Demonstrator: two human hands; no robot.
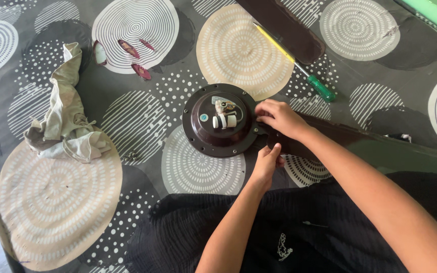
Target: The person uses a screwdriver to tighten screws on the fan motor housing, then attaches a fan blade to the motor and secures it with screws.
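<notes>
A round dark brown fan motor housing [213, 139] lies on the patterned cloth, with a white part and a sticker at its centre. A dark brown fan blade [380, 146] runs from its right rim off to the right. My right hand [279, 117] rests on the blade's inner end at the housing's rim, fingers curled down onto it. My left hand [268, 163] sits just below, fingertips pinching the lower edge of the same blade end. Whether a screw is in either hand is hidden.
A yellow-shafted screwdriver with a green handle [299, 65] lies beyond the housing beside a second dark blade [284, 25]. A crumpled beige rag [67, 116] lies at left. Small red pieces [132, 53] lie at the back. A few tiny screws [132, 156] rest left of the housing.
</notes>
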